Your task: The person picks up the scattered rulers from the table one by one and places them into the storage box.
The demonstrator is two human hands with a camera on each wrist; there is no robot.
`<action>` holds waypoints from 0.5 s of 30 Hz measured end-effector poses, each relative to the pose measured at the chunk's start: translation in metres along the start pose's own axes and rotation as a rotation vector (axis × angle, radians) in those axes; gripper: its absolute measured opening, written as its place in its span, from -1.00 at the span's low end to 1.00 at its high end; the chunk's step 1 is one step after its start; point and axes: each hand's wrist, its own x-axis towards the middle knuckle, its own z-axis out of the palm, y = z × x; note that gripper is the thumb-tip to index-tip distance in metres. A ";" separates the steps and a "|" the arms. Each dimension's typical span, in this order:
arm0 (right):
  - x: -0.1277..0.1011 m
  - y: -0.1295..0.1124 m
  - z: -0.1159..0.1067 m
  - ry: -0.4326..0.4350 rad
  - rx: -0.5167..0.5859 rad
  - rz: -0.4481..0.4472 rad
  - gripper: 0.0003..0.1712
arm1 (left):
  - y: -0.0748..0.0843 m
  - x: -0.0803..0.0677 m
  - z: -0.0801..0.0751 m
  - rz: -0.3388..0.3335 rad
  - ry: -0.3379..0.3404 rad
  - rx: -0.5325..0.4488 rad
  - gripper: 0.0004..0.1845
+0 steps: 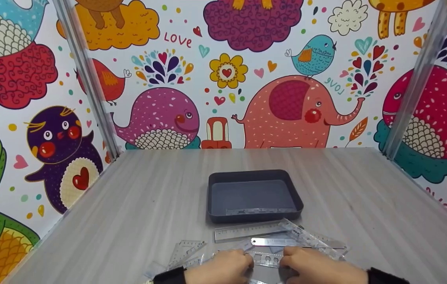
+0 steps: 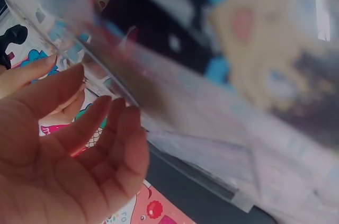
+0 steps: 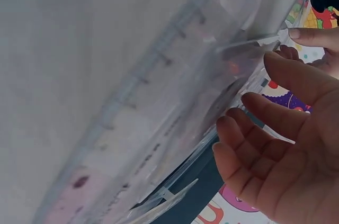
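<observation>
Both hands sit at 6 o'clock of the head view, at the near edge of the grey wood-grain table. Left hand and right hand lie side by side, and between them is a short clear plastic ruler with round holes; the fingertips of both hands touch its two ends. From the wrist views, the left hand and the right hand have fingers almost straight and only a little bent, close to the clear plastic, but I cannot tell if they pinch it or only touch it.

At 9 o'clock of the left hand lie clear plastic set squares, flat on the table. Just beyond the hands, toward 12 o'clock, lies a shiny metal ruler, and beyond it a long clear plastic ruler. A second long clear ruler crosses them slanted, toward 1 o'clock.

Farther at 12 o'clock stands a dark grey rectangular plastic tray, just beside the rulers. One clear ruler in the tray lies along its near wall.

Behind the table, a colourful cartoon animal wall stands, with two metal posts at 10 and 2 o'clock.
</observation>
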 end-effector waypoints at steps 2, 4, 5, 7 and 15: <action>0.001 -0.001 -0.002 -0.027 0.032 0.003 -0.78 | 0.000 -0.001 0.001 0.014 0.003 -0.015 -0.78; 0.001 -0.001 -0.003 -0.061 0.052 0.018 -0.76 | 0.000 -0.002 0.002 0.023 0.003 -0.027 -0.75; 0.001 -0.002 -0.003 -0.074 0.049 0.025 -0.75 | 0.000 -0.003 0.002 0.021 -0.006 -0.041 -0.73; 0.002 -0.003 -0.004 -0.091 0.028 0.044 -0.74 | 0.000 -0.003 0.002 0.024 -0.009 -0.048 -0.71; 0.004 -0.007 -0.001 -0.092 0.043 0.080 -0.89 | 0.002 -0.002 0.002 -0.001 -0.026 -0.051 -0.79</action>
